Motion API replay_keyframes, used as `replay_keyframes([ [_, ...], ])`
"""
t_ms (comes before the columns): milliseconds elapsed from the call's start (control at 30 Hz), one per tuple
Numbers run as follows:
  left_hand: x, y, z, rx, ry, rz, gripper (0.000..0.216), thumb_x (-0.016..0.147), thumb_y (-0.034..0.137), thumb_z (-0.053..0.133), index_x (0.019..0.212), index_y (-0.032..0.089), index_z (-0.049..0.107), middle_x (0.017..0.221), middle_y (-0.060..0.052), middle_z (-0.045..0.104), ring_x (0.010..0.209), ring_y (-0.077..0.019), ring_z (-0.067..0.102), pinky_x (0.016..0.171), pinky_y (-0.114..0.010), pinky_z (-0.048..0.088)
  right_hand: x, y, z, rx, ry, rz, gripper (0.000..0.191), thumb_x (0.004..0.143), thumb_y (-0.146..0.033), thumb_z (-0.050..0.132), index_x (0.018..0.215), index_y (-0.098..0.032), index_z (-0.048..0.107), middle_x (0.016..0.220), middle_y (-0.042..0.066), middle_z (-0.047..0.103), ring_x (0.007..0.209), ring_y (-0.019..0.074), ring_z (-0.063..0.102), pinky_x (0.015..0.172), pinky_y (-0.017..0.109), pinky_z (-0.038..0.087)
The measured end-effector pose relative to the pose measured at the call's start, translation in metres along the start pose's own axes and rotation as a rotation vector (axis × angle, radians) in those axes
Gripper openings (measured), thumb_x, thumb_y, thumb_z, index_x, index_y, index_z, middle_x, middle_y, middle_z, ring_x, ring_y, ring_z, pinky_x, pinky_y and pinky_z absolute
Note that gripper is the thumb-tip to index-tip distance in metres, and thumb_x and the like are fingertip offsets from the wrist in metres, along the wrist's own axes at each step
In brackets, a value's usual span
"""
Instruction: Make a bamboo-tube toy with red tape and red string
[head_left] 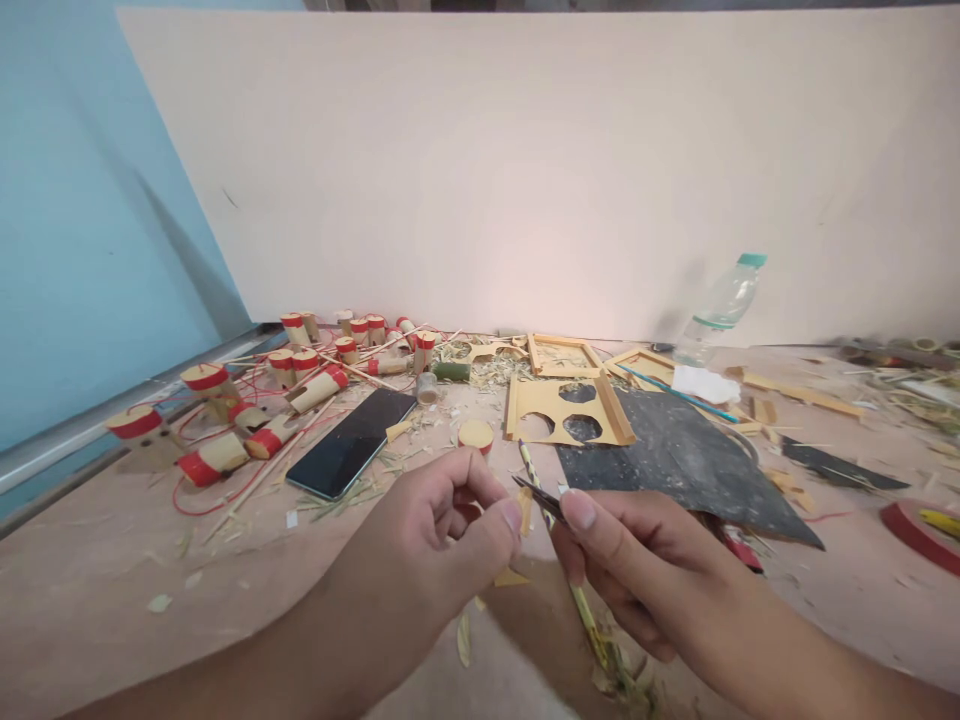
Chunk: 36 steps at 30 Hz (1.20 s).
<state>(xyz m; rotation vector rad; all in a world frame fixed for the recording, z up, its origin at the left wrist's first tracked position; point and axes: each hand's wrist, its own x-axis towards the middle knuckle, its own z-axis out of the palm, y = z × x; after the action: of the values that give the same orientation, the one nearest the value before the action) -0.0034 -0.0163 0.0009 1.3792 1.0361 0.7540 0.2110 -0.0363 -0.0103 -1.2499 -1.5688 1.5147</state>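
My right hand grips a slim dark pointed tool between thumb and fingers; its tip points left, and I cannot tell its exact kind. Facing it, my left hand has its thumb and fingers closed in a pinch, and whatever may be between them is hidden. Right by the left fingertips shows a small tan scrap. A patterned yellowish stick or pencil passes behind the right hand. Just beyond the left hand stands a short cylinder with a tan top and red band.
Red-banded cylinders with red string crowd the left, beside a phone. Ahead lies a tan panel with round holes. Rightward are a black sheet, a tilted plastic bottle and red tape. Shavings litter the table.
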Motion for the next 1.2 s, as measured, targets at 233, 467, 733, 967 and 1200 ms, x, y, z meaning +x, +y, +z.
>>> replay_keyframes([
  [233,-0.0001,-0.0034,-0.0008,-0.026,-0.048,-0.01,0.026,0.1,0.042,0.069,0.084,0.024,0.059,0.051,0.012,0.04,0.041,-0.0066,0.028,0.039,-0.018,0.02,0.001,-0.001,0.0007,-0.038,0.007,-0.002,0.065,0.1,-0.082,0.048,0.074,-0.023,0.056,0.053,-0.01,0.026,0.043,0.0092,0.023,0.04,0.024,0.02],
  [467,-0.0002,-0.0011,0.0001,-0.021,-0.035,0.0,0.026,0.099,0.04,0.071,0.082,0.024,0.058,0.053,0.012,0.041,0.042,-0.0058,0.028,0.039,-0.017,0.021,0.001,0.0007,0.0009,-0.063,0.01,-0.026,0.065,0.102,-0.08,0.047,0.069,-0.023,0.049,0.055,-0.009,0.025,0.045,0.0089,0.02,0.039,0.025,0.015],
  [733,0.0003,-0.002,0.0001,-0.03,-0.029,-0.005,0.029,0.099,0.041,0.07,0.082,0.023,0.057,0.052,0.013,0.04,0.041,-0.0052,0.027,0.039,-0.017,0.02,-0.0005,-0.0021,-0.0007,-0.102,0.047,-0.035,0.065,0.102,-0.081,0.044,0.075,-0.023,0.058,0.051,-0.009,0.029,0.043,0.01,0.025,0.04,0.026,0.017],
  [967,0.0006,-0.0034,0.0008,-0.025,-0.03,-0.003,0.028,0.101,0.042,0.068,0.083,0.023,0.057,0.051,0.013,0.039,0.041,-0.0048,0.028,0.04,-0.017,0.021,-0.0003,-0.0031,0.0006,-0.15,0.048,-0.019,0.068,0.101,-0.083,0.043,0.074,-0.022,0.058,0.05,-0.009,0.029,0.042,0.0095,0.025,0.04,0.026,0.017],
  [1200,0.0005,-0.0017,-0.0005,-0.013,-0.022,0.003,0.027,0.1,0.04,0.07,0.083,0.023,0.058,0.053,0.013,0.04,0.041,-0.0042,0.027,0.04,-0.016,0.02,0.0001,-0.005,0.0008,-0.156,0.044,-0.02,0.068,0.1,-0.083,0.043,0.073,-0.022,0.057,0.051,-0.009,0.03,0.042,0.009,0.025,0.039,0.025,0.018],
])
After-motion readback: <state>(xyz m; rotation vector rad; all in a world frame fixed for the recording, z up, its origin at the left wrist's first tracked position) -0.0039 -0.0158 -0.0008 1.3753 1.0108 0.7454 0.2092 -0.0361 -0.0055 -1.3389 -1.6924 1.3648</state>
